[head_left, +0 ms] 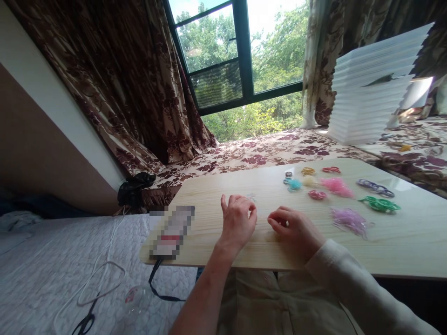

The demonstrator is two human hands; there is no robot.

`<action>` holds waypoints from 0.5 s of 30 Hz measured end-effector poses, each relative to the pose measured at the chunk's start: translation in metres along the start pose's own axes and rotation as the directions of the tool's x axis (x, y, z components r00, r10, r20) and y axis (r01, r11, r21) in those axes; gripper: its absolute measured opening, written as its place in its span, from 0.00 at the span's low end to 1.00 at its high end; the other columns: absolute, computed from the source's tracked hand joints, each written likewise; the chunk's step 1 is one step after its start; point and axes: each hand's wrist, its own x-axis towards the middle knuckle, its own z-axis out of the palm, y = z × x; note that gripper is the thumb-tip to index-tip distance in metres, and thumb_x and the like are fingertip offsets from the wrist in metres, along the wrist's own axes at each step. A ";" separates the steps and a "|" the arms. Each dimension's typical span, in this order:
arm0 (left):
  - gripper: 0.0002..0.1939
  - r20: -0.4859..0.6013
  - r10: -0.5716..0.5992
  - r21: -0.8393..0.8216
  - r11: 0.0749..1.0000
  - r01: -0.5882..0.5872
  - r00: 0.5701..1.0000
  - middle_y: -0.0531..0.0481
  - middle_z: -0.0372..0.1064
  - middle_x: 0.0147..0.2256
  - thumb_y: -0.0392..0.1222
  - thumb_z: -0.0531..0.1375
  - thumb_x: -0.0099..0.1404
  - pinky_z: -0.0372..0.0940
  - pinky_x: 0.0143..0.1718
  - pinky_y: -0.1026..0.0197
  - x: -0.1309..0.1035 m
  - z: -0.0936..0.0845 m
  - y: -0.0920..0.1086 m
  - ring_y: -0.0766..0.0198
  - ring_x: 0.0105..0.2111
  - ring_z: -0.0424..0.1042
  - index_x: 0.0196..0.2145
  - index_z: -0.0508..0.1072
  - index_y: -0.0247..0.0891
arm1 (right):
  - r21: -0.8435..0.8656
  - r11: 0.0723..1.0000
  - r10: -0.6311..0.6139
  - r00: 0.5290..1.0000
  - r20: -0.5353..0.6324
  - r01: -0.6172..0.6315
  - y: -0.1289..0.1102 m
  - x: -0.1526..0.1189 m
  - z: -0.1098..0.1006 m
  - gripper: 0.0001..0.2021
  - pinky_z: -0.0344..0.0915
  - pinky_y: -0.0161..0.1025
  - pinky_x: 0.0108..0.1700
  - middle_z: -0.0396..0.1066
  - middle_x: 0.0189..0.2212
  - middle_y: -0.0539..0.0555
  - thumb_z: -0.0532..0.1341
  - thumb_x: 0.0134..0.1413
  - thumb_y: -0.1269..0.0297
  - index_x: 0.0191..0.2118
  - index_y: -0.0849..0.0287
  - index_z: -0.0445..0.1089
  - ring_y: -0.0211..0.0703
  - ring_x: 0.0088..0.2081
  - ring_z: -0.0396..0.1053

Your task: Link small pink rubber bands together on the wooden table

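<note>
Above the near edge of the pale wooden table, my left hand (239, 217) is closed, thumb bent toward the curled forefinger. My right hand (295, 230) lies a short gap to its right, its thumb and forefinger drawn together. Anything held in either hand is too small to make out. A little clear pile (251, 197) sits just behind my left fingers. To the right are loose pink bands (338, 187), loose lilac bands (351, 222), teal bands (294, 184), a green looped bundle (380, 204) and a purple looped chain (375, 187).
The table (206, 190) also bears yellow (308, 171) and red bundles (331, 170) at the back. A blurred-out phone-like object (172, 232) with a dark strap lies at its left. Beyond stand a white pleated object (370, 88) and a window (246, 56); a bed (45, 260) is left.
</note>
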 end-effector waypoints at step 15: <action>0.07 0.046 0.077 -0.079 0.994 -0.073 0.996 0.51 0.76 0.36 0.32 0.60 0.63 0.44 0.65 0.37 -0.003 0.000 0.008 0.58 0.50 0.69 0.30 0.73 0.41 | 0.031 0.999 -0.038 0.989 -0.146 0.043 0.003 0.001 0.001 0.11 0.65 0.37 0.29 0.69 0.25 0.50 0.57 0.56 0.58 0.33 0.56 0.74 0.36 0.23 0.65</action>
